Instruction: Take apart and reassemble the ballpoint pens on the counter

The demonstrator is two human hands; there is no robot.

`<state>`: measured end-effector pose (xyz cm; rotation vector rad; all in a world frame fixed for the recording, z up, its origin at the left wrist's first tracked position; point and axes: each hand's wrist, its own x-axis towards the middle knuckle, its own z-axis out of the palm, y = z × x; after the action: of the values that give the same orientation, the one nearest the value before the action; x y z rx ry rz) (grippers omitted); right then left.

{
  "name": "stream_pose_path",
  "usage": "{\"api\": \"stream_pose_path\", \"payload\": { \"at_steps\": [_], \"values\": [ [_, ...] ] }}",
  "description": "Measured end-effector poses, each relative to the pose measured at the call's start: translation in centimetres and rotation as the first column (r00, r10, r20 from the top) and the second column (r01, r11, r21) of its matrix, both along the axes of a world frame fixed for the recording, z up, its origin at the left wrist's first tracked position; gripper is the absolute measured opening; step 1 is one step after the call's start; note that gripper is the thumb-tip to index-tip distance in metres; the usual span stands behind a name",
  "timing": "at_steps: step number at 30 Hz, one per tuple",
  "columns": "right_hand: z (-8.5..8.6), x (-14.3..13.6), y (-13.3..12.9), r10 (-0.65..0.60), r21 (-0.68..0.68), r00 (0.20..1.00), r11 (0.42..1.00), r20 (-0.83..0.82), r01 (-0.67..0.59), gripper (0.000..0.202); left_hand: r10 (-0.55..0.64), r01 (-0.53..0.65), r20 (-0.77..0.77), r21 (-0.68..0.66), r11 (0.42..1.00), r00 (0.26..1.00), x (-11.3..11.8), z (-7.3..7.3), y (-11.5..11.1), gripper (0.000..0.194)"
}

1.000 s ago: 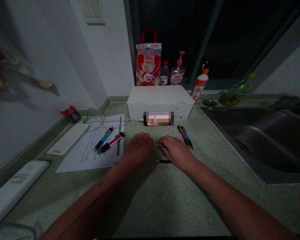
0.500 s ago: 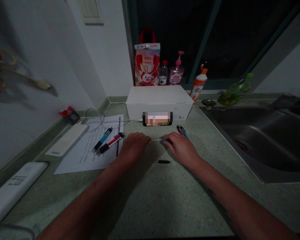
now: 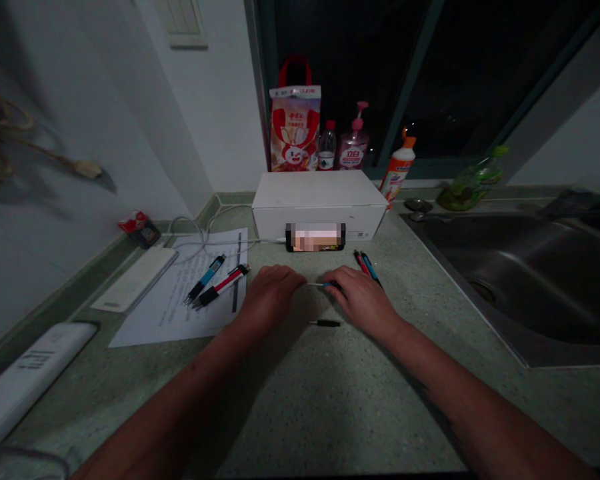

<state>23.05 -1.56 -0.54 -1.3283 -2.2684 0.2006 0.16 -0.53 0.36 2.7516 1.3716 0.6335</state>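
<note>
My left hand [image 3: 275, 293] is closed, its fingertips pinching one end of a thin white pen refill [image 3: 315, 285]. The refill's other end meets the blue pen barrel [image 3: 328, 285] in the closed fingers of my right hand [image 3: 363, 297]. How far the refill sits inside the barrel I cannot tell, and most of the barrel is hidden by my fingers. Below the hands, a black pen grip section [image 3: 327, 323] with a pale tip lies on the counter. A red pen [image 3: 361, 262] and a blue pen [image 3: 371, 267] lie just beyond my right hand.
Left of my hands, a blue pen [image 3: 207, 277] and a red pen [image 3: 223, 285] rest on a printed sheet [image 3: 175, 320]. A phone [image 3: 315, 239] leans on a white box [image 3: 320, 193], cable attached. A power strip [image 3: 35, 373] lies left; the sink [image 3: 525, 280] is right.
My left hand has shifted slightly right, toward my right hand. Less of the white refill shows between them. The pens and grip section on the counter stay where they were.
</note>
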Motion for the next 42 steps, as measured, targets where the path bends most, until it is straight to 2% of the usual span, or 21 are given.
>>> {"api": "stream_pose_path", "payload": {
  "at_steps": [4,6,9,11,13,16,20,22,24,27,29,30,34,42],
  "values": [
    [0.0,-0.5,-0.3,0.053,-0.019,0.998,0.998,-0.014,-0.054,0.010,-0.047,0.047,0.028,-0.020,0.999,0.999,0.7,-0.2,-0.5,0.018],
    [0.0,-0.7,-0.4,0.065,-0.022,0.997,0.998,-0.041,-0.066,0.013,-0.044,0.042,0.085,0.020,0.999,0.995,1.1,-0.1,-0.9,0.017],
    [-0.2,-0.6,-0.3,0.007,-0.031,0.993,0.999,-0.119,-0.011,0.012,0.018,-0.047,0.181,0.157,0.986,0.983,1.4,0.3,-1.7,0.026],
    [-0.3,-0.3,-0.1,-0.054,-0.030,0.980,0.998,-0.193,0.049,0.010,0.014,-0.053,0.195,0.196,0.979,0.981,1.4,0.4,-2.1,0.026],
    [-0.5,-0.1,0.2,-0.092,-0.026,0.963,0.996,-0.255,0.089,0.010,-0.076,0.055,0.145,0.141,0.988,0.986,1.6,0.4,-2.4,0.020],
    [-0.7,0.1,0.4,-0.113,-0.022,0.951,0.994,-0.288,0.111,0.010,-0.235,0.237,0.039,-0.058,0.970,0.971,2.3,0.1,-2.5,0.011],
    [-0.7,0.2,0.4,-0.121,-0.018,0.957,0.993,-0.262,0.120,0.010,-0.285,0.266,-0.062,-0.216,0.939,0.956,3.4,0.0,-2.7,0.010],
    [-0.6,0.3,0.4,-0.116,-0.011,0.966,0.993,-0.231,0.117,0.010,-0.254,0.229,-0.082,-0.234,0.945,0.964,3.5,0.0,-2.6,0.009],
    [-0.5,0.4,0.4,-0.115,0.003,0.975,0.993,-0.190,0.117,0.011,-0.155,0.139,-0.053,-0.230,0.963,0.987,3.2,0.1,-2.3,0.010],
    [-0.1,0.6,0.4,-0.115,0.021,0.985,0.993,-0.132,0.119,0.011,0.121,-0.098,0.084,-0.235,0.967,0.989,2.1,0.3,-1.2,0.015],
    [0.1,0.7,0.3,-0.118,0.025,0.987,0.992,-0.109,0.121,0.012,0.275,-0.220,0.196,-0.262,0.940,0.941,1.3,0.5,-0.5,0.018],
    [0.2,0.7,0.3,-0.118,0.026,0.988,0.992,-0.103,0.121,0.012,0.309,-0.244,0.244,-0.264,0.933,0.919,0.9,0.6,-0.1,0.019],
    [0.3,0.7,0.3,-0.107,0.037,0.990,0.993,-0.090,0.111,0.012,0.280,-0.212,0.352,-0.220,0.952,0.893,0.1,0.5,0.6,0.026],
    [0.2,0.5,0.3,-0.075,0.042,0.996,0.996,-0.038,0.077,0.011,0.226,-0.158,0.325,-0.221,0.962,0.918,0.4,0.2,0.4,0.026]
  ]
}}
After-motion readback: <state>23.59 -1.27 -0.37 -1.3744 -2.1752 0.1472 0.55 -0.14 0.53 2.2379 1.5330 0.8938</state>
